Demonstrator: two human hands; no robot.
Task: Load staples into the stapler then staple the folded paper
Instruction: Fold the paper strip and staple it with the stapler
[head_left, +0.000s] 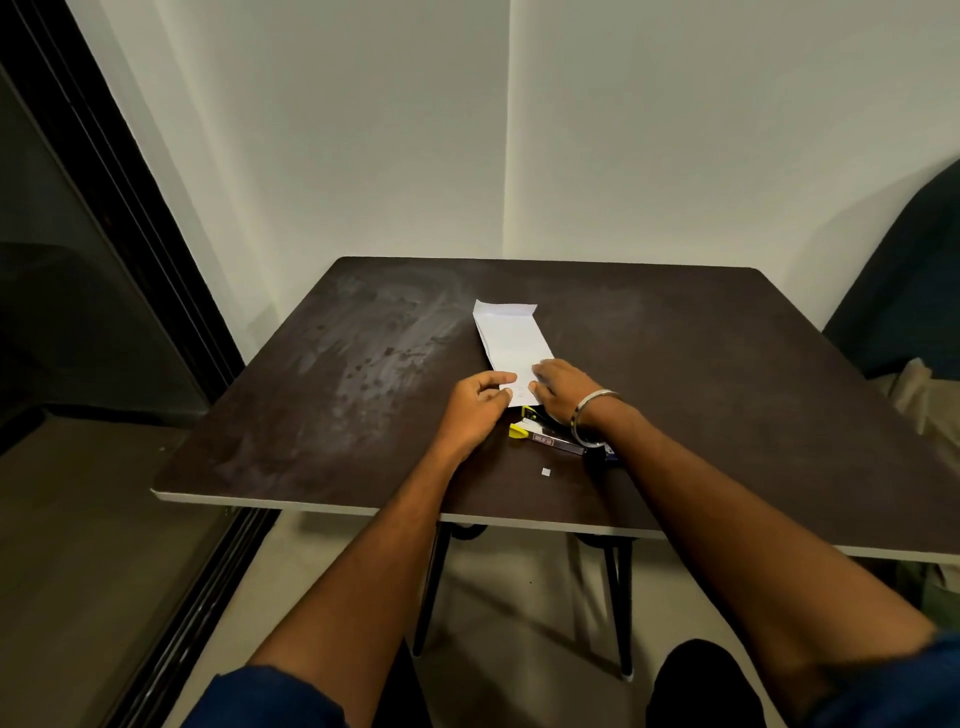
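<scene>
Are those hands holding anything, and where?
The left hand pinches the folded paper at its near corner; the right hand lies flat on the near end.

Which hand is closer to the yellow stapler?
Right. The right hand rests flat on the folded paper, its wrist directly over the yellow stapler. The left hand pinches the paper's near left edge, just beside the stapler.

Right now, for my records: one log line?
left hand: pinching folded white paper | right hand: flat on paper | yellow stapler: untouched
</scene>
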